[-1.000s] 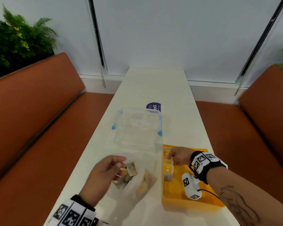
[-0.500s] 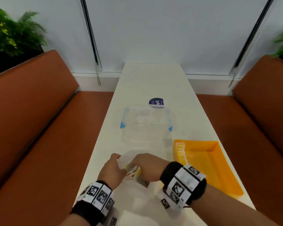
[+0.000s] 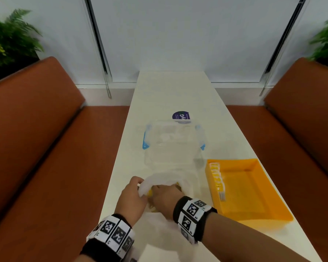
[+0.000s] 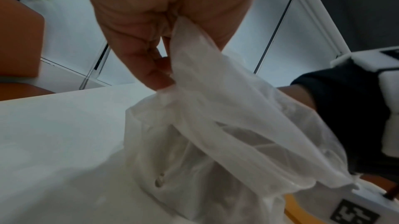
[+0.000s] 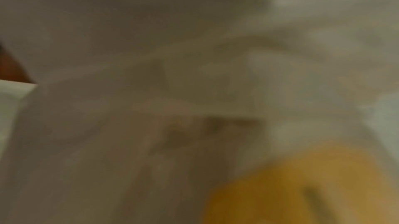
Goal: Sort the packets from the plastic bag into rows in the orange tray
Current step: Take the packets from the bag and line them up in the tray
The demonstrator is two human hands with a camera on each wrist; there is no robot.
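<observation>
A thin white plastic bag (image 3: 160, 181) lies at the near end of the white table. My left hand (image 3: 134, 193) pinches the bag's edge (image 4: 215, 125) between thumb and fingers (image 4: 159, 74) and holds its mouth up. My right hand (image 3: 165, 197) reaches into the bag, and its fingers are hidden there. The right wrist view is blurred bag film with a yellow packet (image 5: 291, 185) close by. To the right sits the orange tray (image 3: 254, 195), with a row of packets (image 3: 217, 176) standing along its left wall.
A clear plastic container with blue clips (image 3: 172, 144) stands beyond the bag, with a round purple sticker (image 3: 181, 116) behind it. Orange benches (image 3: 45, 148) run along both sides of the narrow table. Bare tabletop (image 3: 174, 91) stretches to the far wall.
My right hand has left the row of packets in the tray and moved left into the bag. My left hand has kept its hold on the bag's edge.
</observation>
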